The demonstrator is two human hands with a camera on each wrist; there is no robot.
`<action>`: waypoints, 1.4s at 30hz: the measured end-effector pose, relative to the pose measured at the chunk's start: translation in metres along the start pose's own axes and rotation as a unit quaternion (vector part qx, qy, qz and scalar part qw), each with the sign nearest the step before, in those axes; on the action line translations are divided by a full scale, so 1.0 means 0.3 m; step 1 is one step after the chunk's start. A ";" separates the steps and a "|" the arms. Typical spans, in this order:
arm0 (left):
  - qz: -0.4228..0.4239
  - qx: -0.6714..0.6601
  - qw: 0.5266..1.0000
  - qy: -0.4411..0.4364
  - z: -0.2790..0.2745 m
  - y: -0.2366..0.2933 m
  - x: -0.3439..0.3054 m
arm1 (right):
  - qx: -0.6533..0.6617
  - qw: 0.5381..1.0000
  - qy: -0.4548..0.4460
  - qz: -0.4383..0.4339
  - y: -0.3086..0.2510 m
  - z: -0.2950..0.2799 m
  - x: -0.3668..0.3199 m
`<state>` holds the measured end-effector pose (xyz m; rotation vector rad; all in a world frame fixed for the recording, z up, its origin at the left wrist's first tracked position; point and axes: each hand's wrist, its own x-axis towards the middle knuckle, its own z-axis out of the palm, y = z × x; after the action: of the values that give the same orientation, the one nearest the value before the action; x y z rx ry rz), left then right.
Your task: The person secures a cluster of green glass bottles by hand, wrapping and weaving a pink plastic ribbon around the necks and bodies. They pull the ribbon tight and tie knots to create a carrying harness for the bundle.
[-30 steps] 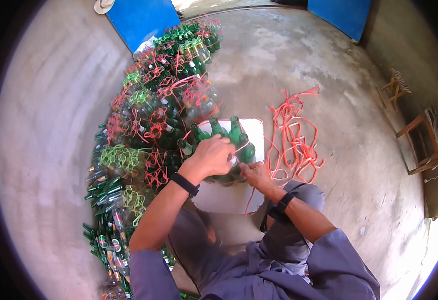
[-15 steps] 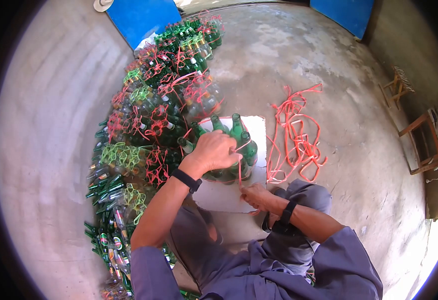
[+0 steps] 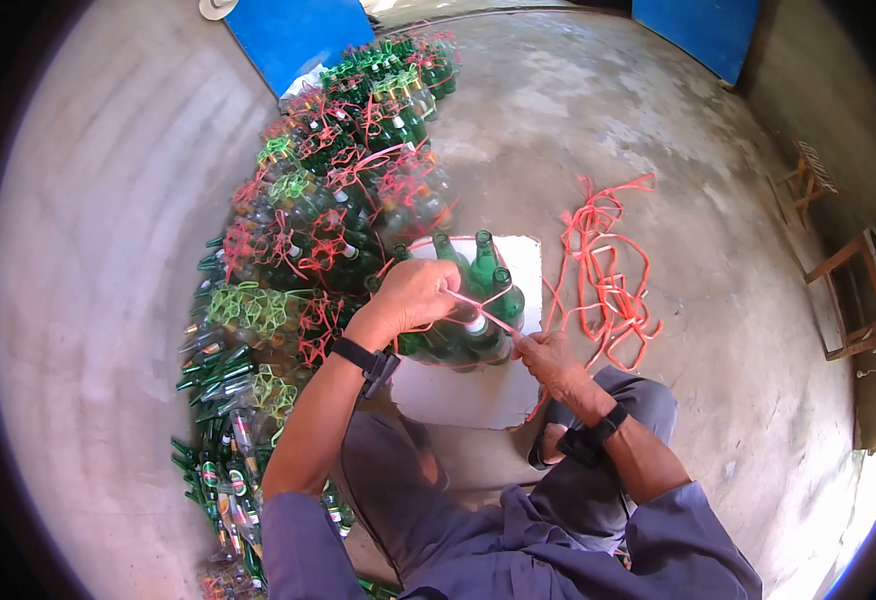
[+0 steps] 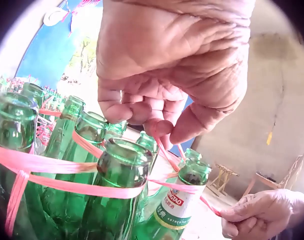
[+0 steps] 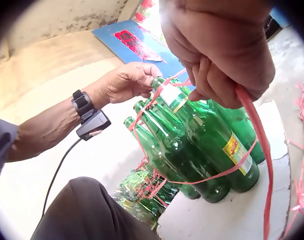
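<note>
Several green glass bottles [image 4: 119,172] stand upright in a tight group on a white board [image 3: 458,398]. Pink plastic twine [image 4: 74,184] runs around their necks, and another loop circles them lower down in the right wrist view. My left hand [image 3: 416,293] pinches the twine between thumb and fingertip just above the bottle necks. To the right of the group my right hand [image 3: 553,365] grips the same twine, which is stretched between the two hands. A tail of twine [image 5: 264,175] hangs down from the right hand. One bottle bears a white and green label [image 4: 174,205].
Bundles of bottles [image 3: 308,220] tied with pink and green twine fill the floor on the left, with loose bottles lying nearer. A tangle of red-pink twine [image 3: 608,280] lies on the floor at right. Wooden frames [image 3: 853,300] stand along the right wall.
My right hand dropped toward the board's near edge, then came back up and to the right, with twine in it. My left hand stays over the necks, and the twine between the hands is now taut.
</note>
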<state>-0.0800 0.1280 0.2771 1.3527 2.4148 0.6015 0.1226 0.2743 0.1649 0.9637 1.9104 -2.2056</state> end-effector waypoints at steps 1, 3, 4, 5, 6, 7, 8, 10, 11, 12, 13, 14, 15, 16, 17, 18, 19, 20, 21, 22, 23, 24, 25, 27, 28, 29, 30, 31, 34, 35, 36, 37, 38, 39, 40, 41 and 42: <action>0.017 -0.006 1.000 0.013 -0.005 -0.015 0.004 | 0.017 0.999 0.014 -0.026 -0.013 0.007 0.001; 0.031 -0.012 0.999 0.026 -0.010 -0.042 0.014 | 0.033 0.998 0.025 -0.052 -0.038 0.023 0.000; 0.042 -0.049 0.997 0.040 -0.010 -0.054 0.021 | 0.055 0.997 0.026 -0.054 -0.048 0.029 0.002; 0.052 -0.086 0.993 0.055 -0.010 -0.066 0.028 | 0.076 0.995 0.028 -0.056 -0.055 0.035 0.006; 0.052 -0.085 0.993 0.056 -0.017 -0.060 0.033 | 0.076 0.995 0.026 -0.057 -0.053 0.040 0.015; 0.049 -0.076 0.994 0.058 -0.022 -0.052 0.040 | 0.051 0.995 0.036 -0.075 -0.044 0.046 0.025; 0.046 -0.068 0.995 0.059 -0.024 -0.044 0.047 | 0.026 0.994 0.046 -0.092 -0.037 0.052 0.033; 0.065 -0.066 0.993 0.076 -0.010 -0.058 0.069 | 0.019 0.994 0.046 -0.092 -0.029 0.062 0.049; 0.084 -0.065 0.990 0.092 -0.002 -0.065 0.080 | 0.011 0.995 0.048 -0.092 -0.025 0.065 0.054; 0.083 -0.065 0.990 0.092 0.005 -0.072 0.092 | 0.011 0.995 0.047 -0.092 -0.025 0.068 0.058; 0.076 -0.068 0.990 0.095 0.012 -0.079 0.104 | 0.011 0.994 0.051 -0.092 -0.024 0.071 0.061; 0.069 -0.071 0.990 0.096 0.019 -0.088 0.116 | 0.010 0.994 0.056 -0.092 -0.024 0.074 0.065; 0.069 -0.072 0.990 0.095 0.024 -0.089 0.127 | 0.010 0.994 0.056 -0.090 -0.021 0.077 0.072; 0.044 -0.087 0.991 0.092 0.030 -0.090 0.137 | 0.009 0.994 0.063 -0.092 -0.016 0.081 0.079; 0.021 -0.102 0.991 0.090 0.037 -0.089 0.146 | 0.008 0.993 0.070 -0.093 -0.012 0.084 0.084; 0.020 -0.103 0.991 0.089 0.042 -0.088 0.156 | 0.008 0.993 0.071 -0.092 -0.013 0.086 0.086; 0.002 -0.094 0.992 0.087 0.046 -0.086 0.165 | 0.001 0.992 0.078 -0.099 -0.017 0.089 0.085; -0.016 -0.085 0.993 0.085 0.048 -0.086 0.170 | -0.007 0.991 0.085 -0.105 -0.018 0.091 0.084; -0.016 -0.086 0.993 0.085 0.055 -0.095 0.174 | -0.008 0.991 0.085 -0.105 -0.015 0.092 0.086; -0.013 -0.086 0.992 0.086 0.063 -0.103 0.178 | -0.014 0.989 0.088 -0.115 -0.009 0.093 0.090; -0.010 -0.087 0.992 0.087 0.069 -0.111 0.182 | -0.020 0.988 0.091 -0.125 -0.003 0.094 0.093; -0.010 -0.087 0.992 0.086 0.070 -0.113 0.181 | -0.019 0.988 0.092 -0.124 0.007 0.093 0.098; -0.008 -0.040 0.997 0.072 0.070 -0.115 0.175 | -0.034 0.987 0.097 -0.127 0.018 0.090 0.102; -0.007 0.007 0.998 0.058 0.081 -0.135 0.157 | -0.050 0.985 0.101 -0.131 0.025 0.083 0.094; -0.019 -0.005 0.998 0.064 0.098 -0.155 0.147 | -0.065 0.986 0.093 -0.119 0.013 0.077 0.078; -0.030 -0.018 0.997 0.069 0.113 -0.176 0.143 | -0.081 0.987 0.086 -0.106 0.001 0.070 0.063; -0.029 -0.018 0.997 0.069 0.111 -0.177 0.139 | -0.081 0.987 0.087 -0.106 -0.010 0.062 0.053; -0.042 -0.071 0.995 0.061 0.112 -0.178 0.133 | -0.076 0.988 0.075 -0.113 -0.021 0.054 0.044; -0.059 -0.102 0.992 0.055 0.095 -0.145 0.099 | -0.064 0.989 0.042 -0.123 -0.059 0.038 -0.015; -0.062 -0.079 0.993 0.054 0.086 -0.128 0.082 | -0.056 0.990 0.022 -0.125 -0.075 0.034 -0.037; -0.062 -0.079 0.994 0.054 0.077 -0.104 0.056 | -0.055 0.990 0.021 -0.126 -0.092 0.033 -0.055; 0.007 -0.067 0.992 0.109 0.073 -0.075 0.023 | -0.048 0.991 0.016 -0.126 -0.110 0.033 -0.072; 0.077 -0.054 0.982 0.162 0.077 -0.052 -0.011 | -0.040 0.991 0.010 -0.125 -0.124 0.032 -0.088; 0.108 -0.084 0.976 0.169 0.089 -0.037 -0.041 | -0.039 0.991 0.011 -0.125 -0.141 0.033 -0.106; 0.131 -0.074 0.970 0.189 0.100 -0.008 -0.067 | -0.046 0.991 0.009 -0.126 -0.160 0.035 -0.122; 0.140 -0.025 0.971 0.194 0.112 0.026 -0.093 | -0.054 0.990 0.006 -0.128 -0.171 0.036 -0.131; 0.148 0.024 0.968 0.199 0.130 0.058 -0.114 | -0.055 0.990 0.006 -0.129 -0.165 0.036 -0.132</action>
<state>-0.0321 0.1149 0.2540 1.7764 2.5570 0.9794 0.1283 0.2622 0.2279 0.7511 2.2490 -2.1957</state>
